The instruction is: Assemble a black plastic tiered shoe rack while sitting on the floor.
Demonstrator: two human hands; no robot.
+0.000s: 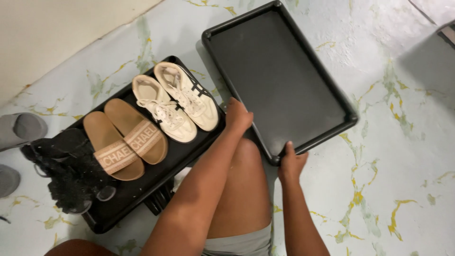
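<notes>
tray [279, 80] lengthwise up-left to down-right

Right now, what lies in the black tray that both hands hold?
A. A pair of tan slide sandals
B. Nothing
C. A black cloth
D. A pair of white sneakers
B. The empty black tray, gripped by the left hand and the right hand, shows only its bare bottom; the white sneakers and tan slide sandals lie in the other tray.

We are gripping an empty black tray [284, 80] with our left hand [237, 117] and right hand [291, 163]. Beside it, another black tray [189, 151] is holding cream sneakers [177, 102], tan slides [124, 137] and black sandals [71, 173].
</notes>
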